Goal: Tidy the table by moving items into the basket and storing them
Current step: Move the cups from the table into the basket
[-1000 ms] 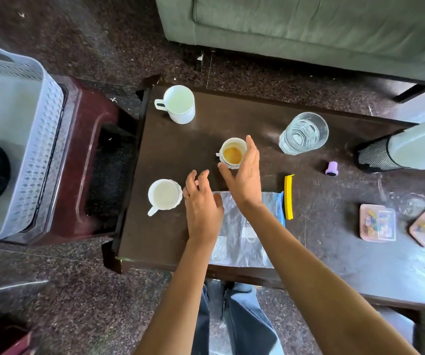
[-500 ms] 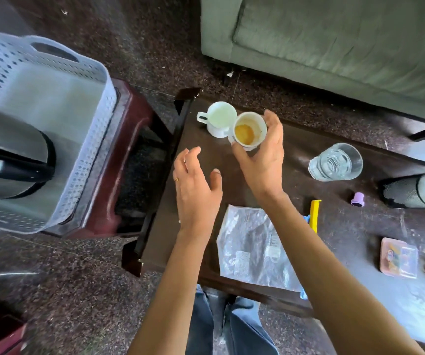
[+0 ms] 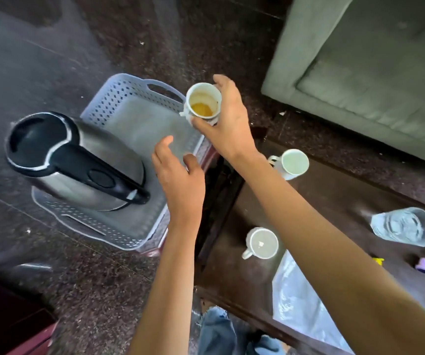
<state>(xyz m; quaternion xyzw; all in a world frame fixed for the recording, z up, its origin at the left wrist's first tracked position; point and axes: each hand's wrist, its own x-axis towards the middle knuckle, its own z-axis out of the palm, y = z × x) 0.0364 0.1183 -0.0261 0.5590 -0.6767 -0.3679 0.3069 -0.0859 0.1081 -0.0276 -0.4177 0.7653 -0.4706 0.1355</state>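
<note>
My right hand [image 3: 225,126] grips a white cup [image 3: 202,102] with brown dregs, tilted, above the far right corner of the grey perforated basket [image 3: 119,98]. A steel kettle [image 3: 78,162] with a black lid and handle stands in the basket's left half. Over the basket's right edge hovers my left hand [image 3: 180,175], fingers spread and holding nothing. Two more white cups [image 3: 294,162] [image 3: 262,243] stand on the dark table [image 3: 231,265] to the right.
A glass of water [image 3: 406,226], a clear plastic bag [image 3: 298,298], a yellow piece [image 3: 378,261] and a small purple cap [image 3: 424,265] lie on the table. The basket rests on a maroon stool [image 3: 206,152]. A green sofa [image 3: 372,60] stands behind the table.
My right hand lifted the cup with dregs off the table and carried it left over the basket. My left hand moved left with it. The view swung left.
</note>
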